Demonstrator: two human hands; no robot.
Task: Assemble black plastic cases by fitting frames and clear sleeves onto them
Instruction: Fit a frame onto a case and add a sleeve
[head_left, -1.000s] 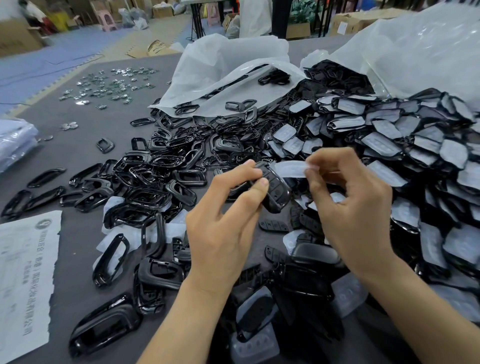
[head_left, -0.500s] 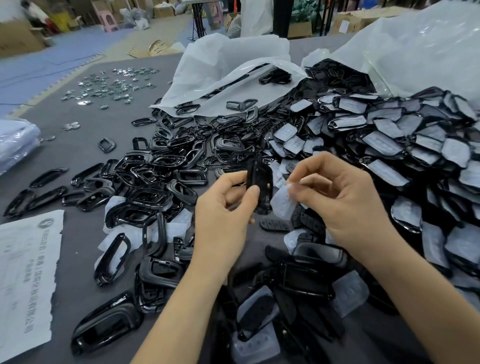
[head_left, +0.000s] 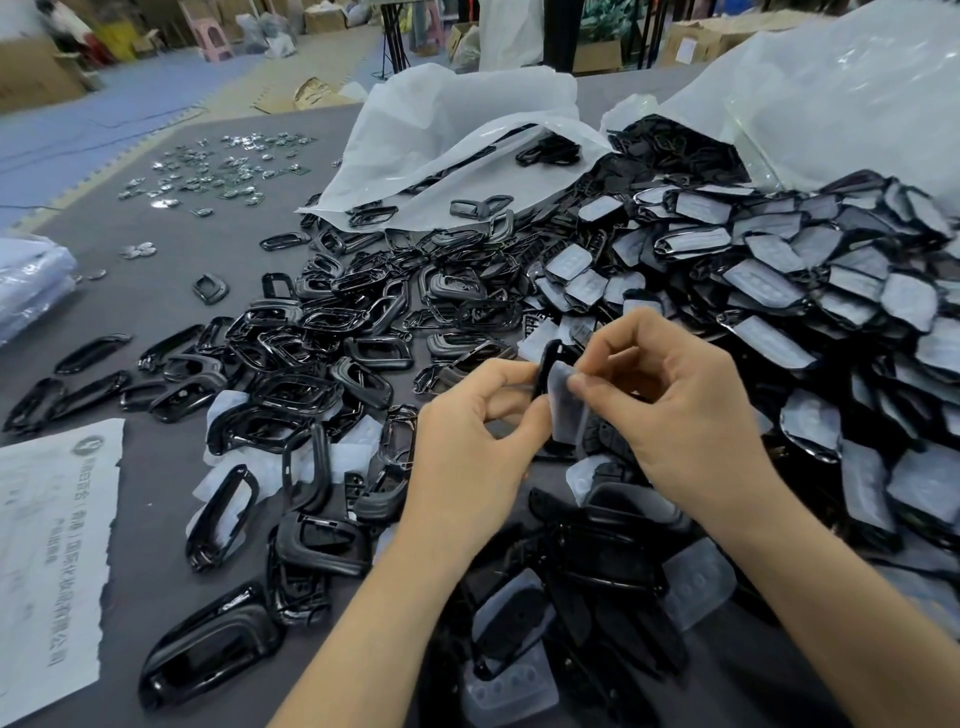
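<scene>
case edge-on, sleeve touching, heap close right

Printed paper sheet, scattered shiny metal pieces, white plastic bag

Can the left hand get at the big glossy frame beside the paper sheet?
Likely not yet: the left hand grips the black case. The glossy frame lies uncovered at near left, so it looks reachable once that hand lets go.
</scene>
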